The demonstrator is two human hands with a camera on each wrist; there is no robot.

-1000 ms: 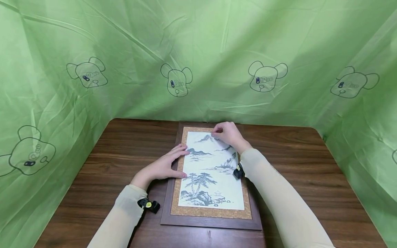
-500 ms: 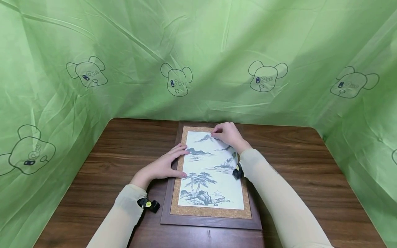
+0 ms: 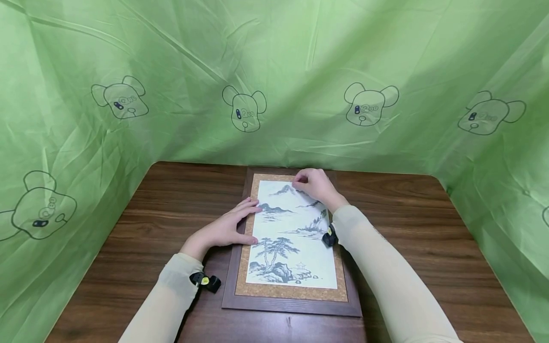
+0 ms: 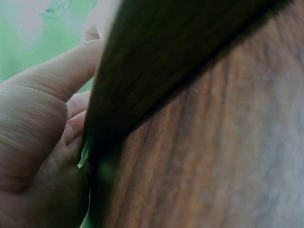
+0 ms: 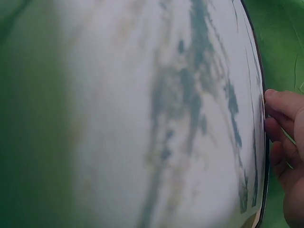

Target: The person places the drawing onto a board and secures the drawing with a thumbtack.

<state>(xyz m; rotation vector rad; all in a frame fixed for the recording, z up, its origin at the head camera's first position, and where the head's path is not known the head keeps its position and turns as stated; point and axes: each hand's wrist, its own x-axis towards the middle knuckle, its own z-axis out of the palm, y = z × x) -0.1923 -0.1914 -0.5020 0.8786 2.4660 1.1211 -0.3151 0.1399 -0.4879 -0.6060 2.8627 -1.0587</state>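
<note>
A white sheet with an ink landscape painting (image 3: 293, 221) lies on a cork board (image 3: 283, 291) with a dark wooden frame (image 3: 291, 305). Along its left side my left hand (image 3: 225, 229) is spread, index and middle fingertips on the paper's edge and the thumb lower down, holding it flat. At the sheet's top edge, right of the mountain peak, my right hand (image 3: 316, 185) pinches with thumb and finger against the paper; whatever small thing sits between those fingertips is hidden. The right wrist view shows the pinching fingers (image 5: 280, 102) at the painting's far edge.
The board lies on a brown wood-grain table (image 3: 411, 224), its top edge near the back. Green cloth (image 3: 291, 62) with bear-head outlines hangs behind and on both sides. A black wrist camera (image 3: 206, 282) is strapped to the left sleeve, another (image 3: 329, 237) to the right.
Both hands keep their places on the paper. The whole scene shifts up very slightly in the head view; the sheet and board stay put relative to the hands.
</note>
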